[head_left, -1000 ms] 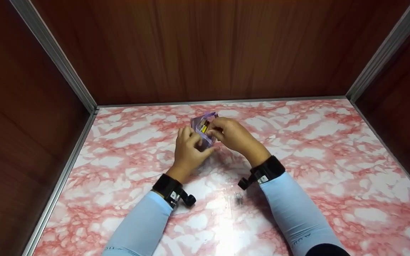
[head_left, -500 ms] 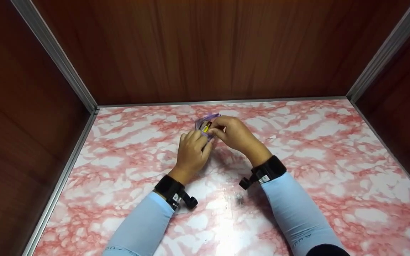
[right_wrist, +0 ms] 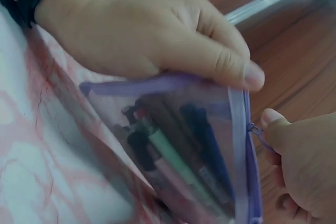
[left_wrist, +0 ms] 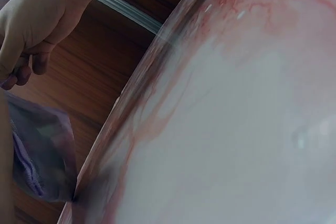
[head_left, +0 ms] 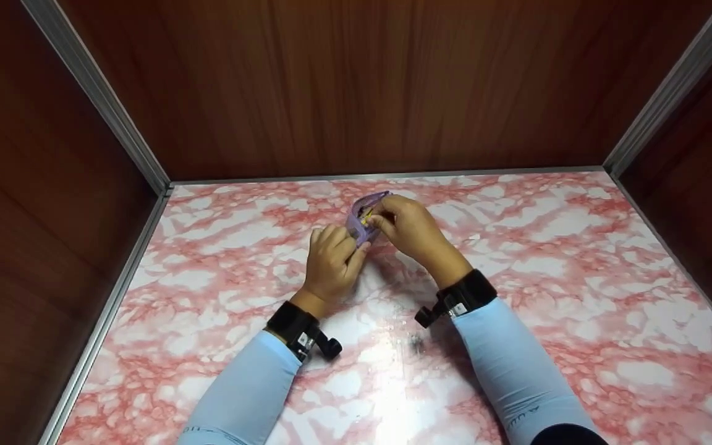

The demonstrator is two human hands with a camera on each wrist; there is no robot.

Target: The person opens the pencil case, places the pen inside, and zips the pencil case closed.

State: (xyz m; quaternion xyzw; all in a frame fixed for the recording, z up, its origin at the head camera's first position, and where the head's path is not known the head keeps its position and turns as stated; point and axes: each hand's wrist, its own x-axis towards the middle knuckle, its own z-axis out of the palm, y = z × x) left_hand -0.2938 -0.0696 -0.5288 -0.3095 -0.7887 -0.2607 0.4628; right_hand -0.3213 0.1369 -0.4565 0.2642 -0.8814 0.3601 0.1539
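A purple see-through zip pouch point(head_left: 359, 233) stands tilted between both hands, a bit of yellow point(head_left: 366, 217) showing at its opening in the head view. Several pens point(right_wrist: 176, 163) show through its mesh in the right wrist view. My left hand point(head_left: 333, 256) grips the pouch's edge near one end of the zip, thumb along the side. My right hand point(head_left: 410, 225) pinches the purple zip pull point(right_wrist: 261, 136) between thumb and finger. In the left wrist view the pouch's lower corner point(left_wrist: 50, 140) comes down at the tabletop, below my right hand point(left_wrist: 44, 19).
The table point(head_left: 578, 278) has a red-and-white marbled top. Dark wood panels point(head_left: 381, 86) in metal frames rise at the back and on both sides. Black camera bands point(head_left: 467, 293) sit on both wrists, over light blue sleeves point(head_left: 517, 364).
My left hand's spread fingers and thumb have drawn in to grip the pouch. The pouch has shifted slightly right, and my right hand has risen a little with it.
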